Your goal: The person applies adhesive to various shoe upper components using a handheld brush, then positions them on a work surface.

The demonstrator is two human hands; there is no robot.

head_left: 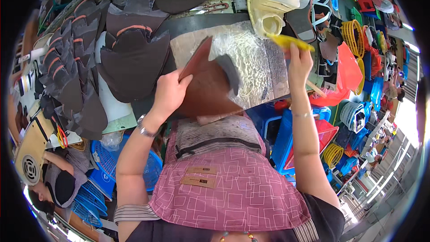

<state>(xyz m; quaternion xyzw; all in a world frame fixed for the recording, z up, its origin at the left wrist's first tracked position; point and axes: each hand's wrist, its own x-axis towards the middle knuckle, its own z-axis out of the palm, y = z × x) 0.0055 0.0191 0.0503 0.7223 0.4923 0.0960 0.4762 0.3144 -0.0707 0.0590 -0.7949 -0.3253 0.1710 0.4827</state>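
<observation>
My left hand (172, 90) pinches the edge of a reddish-brown leather piece (204, 90), which is curled up and tilted over the near left part of a work board (255, 58). A dark grey patch (229, 72) shows on the piece's right side. The board's surface is coated with shiny, whitish dried glue. Raised over the board's right side, my right hand (299, 65) grips a flat yellow tool (289, 41), whose exact kind I cannot make out. Just left of the tool's tip is the round mouth of a cream, glue-caked container (272, 1).
Dark shoe-upper pieces (134, 65) with orange edges lie overlapped on the left. Blue baskets (150, 170) stand below, near a seated co-worker (62, 175). On the right are a red plastic bag (347, 74), a blue crate (282, 141) and yellow baskets (352, 38).
</observation>
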